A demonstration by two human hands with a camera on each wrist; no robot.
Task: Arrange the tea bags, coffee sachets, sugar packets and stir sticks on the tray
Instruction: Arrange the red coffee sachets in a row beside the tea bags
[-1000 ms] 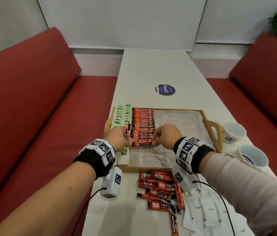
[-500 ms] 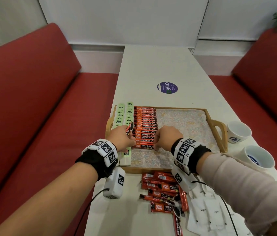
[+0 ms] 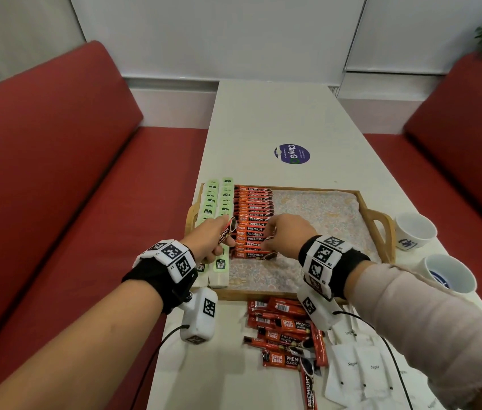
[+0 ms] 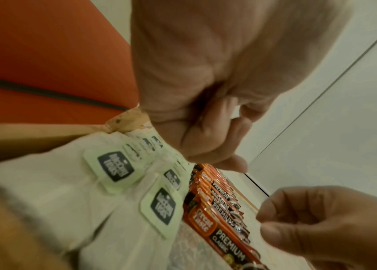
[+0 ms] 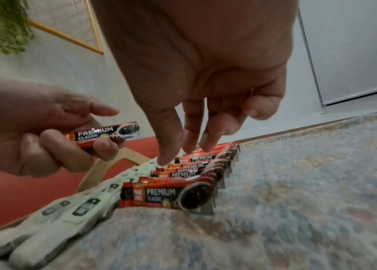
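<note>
A wooden tray [image 3: 379, 229] with a patterned liner holds two columns of green-tagged tea bags [image 3: 217, 202] at its left and a row of red coffee sachets [image 3: 253, 220] beside them. My left hand [image 3: 219, 241] grips one coffee sachet [image 3: 227, 233] above the tea bags; the right wrist view shows that sachet [image 5: 104, 135] in its curled fingers. My right hand [image 3: 272, 235] reaches down with straight fingers [image 5: 166, 146] touching the near part of the sachet row [image 5: 182, 175]. No stir sticks are in view.
Loose coffee sachets [image 3: 284, 329] lie on the white table in front of the tray, with white sugar packets [image 3: 361, 365] to their right. Two white cups [image 3: 414, 232] stand right of the tray. Red benches flank the table.
My right hand has left the nearest sachet lying at the front of the row and shifted slightly farther along it. The left hand still holds its sachet in about the same place.
</note>
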